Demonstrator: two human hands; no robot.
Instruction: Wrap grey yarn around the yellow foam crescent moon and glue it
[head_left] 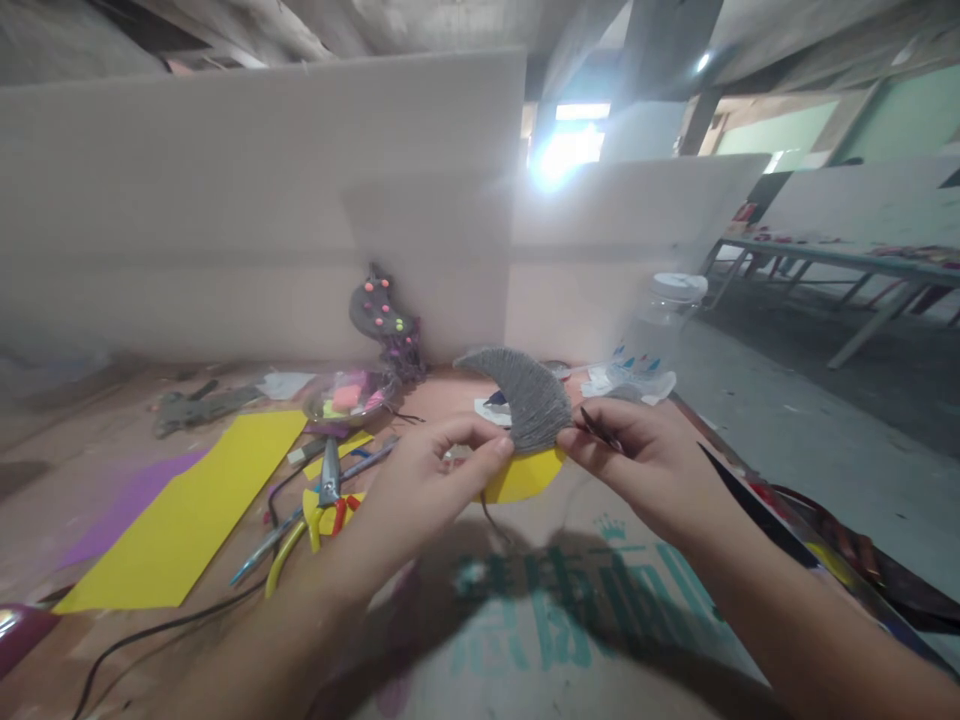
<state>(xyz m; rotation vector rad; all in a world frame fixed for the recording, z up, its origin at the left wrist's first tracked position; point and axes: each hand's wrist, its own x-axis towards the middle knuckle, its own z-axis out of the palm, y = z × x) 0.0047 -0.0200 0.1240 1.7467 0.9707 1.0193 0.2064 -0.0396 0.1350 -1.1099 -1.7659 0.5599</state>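
Note:
Between my hands is a crescent wound with grey cord, its lower part bare yellow card. Thumb and fingers of my left hand pinch its lower left edge. On the other side my right hand pinches the right edge where the grey winding meets the yellow. A thin dark strand or tool also sticks out of the right fingers; its kind is too blurred to tell. A loose dark cord hangs below the card near my left hand.
Left of my hands lie pliers, a blue pen and yellow sheet. A bowl of colourful bits and a decorated grey crescent stand behind. A lidded clear jar is at back right, before a white partition.

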